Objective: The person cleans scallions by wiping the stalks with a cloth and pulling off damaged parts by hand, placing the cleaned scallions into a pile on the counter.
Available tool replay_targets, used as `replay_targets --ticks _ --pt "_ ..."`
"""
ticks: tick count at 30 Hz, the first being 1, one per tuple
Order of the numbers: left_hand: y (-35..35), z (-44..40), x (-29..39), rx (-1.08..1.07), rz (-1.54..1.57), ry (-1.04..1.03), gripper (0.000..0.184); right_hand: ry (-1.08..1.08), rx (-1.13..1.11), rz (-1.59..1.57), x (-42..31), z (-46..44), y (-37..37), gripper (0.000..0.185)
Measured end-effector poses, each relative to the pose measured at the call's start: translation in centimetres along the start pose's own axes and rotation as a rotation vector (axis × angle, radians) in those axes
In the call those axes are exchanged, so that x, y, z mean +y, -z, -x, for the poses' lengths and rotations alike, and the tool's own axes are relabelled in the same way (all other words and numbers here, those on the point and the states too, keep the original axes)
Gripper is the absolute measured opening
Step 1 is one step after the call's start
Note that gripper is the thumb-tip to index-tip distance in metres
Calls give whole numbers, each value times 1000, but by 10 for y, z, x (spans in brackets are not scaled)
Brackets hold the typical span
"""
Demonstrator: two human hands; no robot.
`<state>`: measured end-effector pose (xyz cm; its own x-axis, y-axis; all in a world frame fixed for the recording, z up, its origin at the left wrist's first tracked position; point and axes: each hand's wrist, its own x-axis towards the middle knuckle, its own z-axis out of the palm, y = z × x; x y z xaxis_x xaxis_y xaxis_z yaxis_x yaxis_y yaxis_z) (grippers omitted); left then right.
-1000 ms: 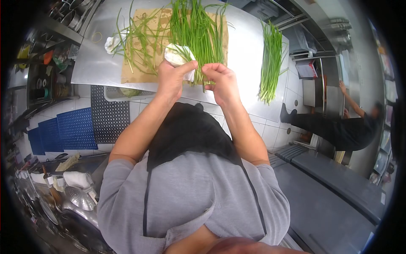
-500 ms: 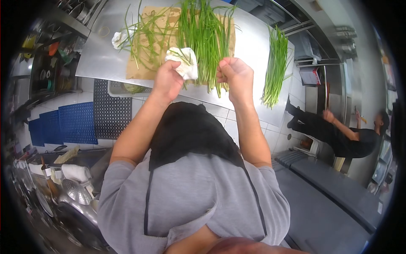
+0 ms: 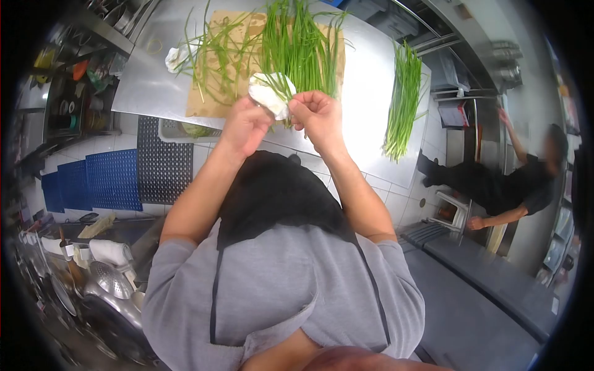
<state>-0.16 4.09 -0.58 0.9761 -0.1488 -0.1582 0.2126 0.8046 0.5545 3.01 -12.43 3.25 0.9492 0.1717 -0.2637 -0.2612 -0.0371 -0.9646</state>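
My left hand (image 3: 248, 128) is closed on a crumpled white cloth (image 3: 268, 97), with a few green stalks lying against it. Beside it, the fingertips of my right hand (image 3: 317, 117) are pinched together at the cloth's right edge; what they grip is too small to make out. Behind both hands a thick bunch of long green stalks (image 3: 297, 52) lies on brown paper (image 3: 200, 102), its near ends partly hidden by my hands. Looser stalks (image 3: 229, 59) are scattered over the paper's left side.
A second green bunch (image 3: 403, 102) lies on the right of the metal table (image 3: 365, 123). Another white crumpled cloth (image 3: 177, 58) is at the back left. Below the table edge is a basket (image 3: 176, 131). A person in black (image 3: 513, 185) stands at the far right.
My right hand has moved left from the bunch's near ends to the white cloth. The cloth has turned in my left hand. The other person's arms have spread apart.
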Motion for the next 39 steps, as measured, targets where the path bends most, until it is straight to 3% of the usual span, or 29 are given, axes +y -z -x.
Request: replay_targets --ticks 2,5,11,14,20,29,39 --pt "11 1 -4 -41 -35 2 42 8 14 -5 -1 -1 1 11" --pt "-13 5 -2 80 101 -67 36 12 28 24 -3 1 3 11" --pt "-11 7 -1 157 5 -59 29 48 2 66 -5 8 -3 11" --pt "-14 9 -3 124 93 -51 32 55 0 109 -1 4 -5 10" --pt "-14 8 -24 228 -149 -97 29 38 -27 176 -3 7 -5 9" --pt "-26 -4 -18 404 -22 -151 31 -48 -159 196 -14 9 5 12" --pt "-25 -35 13 376 41 -180 25 -44 -204 233 -40 24 41 10"
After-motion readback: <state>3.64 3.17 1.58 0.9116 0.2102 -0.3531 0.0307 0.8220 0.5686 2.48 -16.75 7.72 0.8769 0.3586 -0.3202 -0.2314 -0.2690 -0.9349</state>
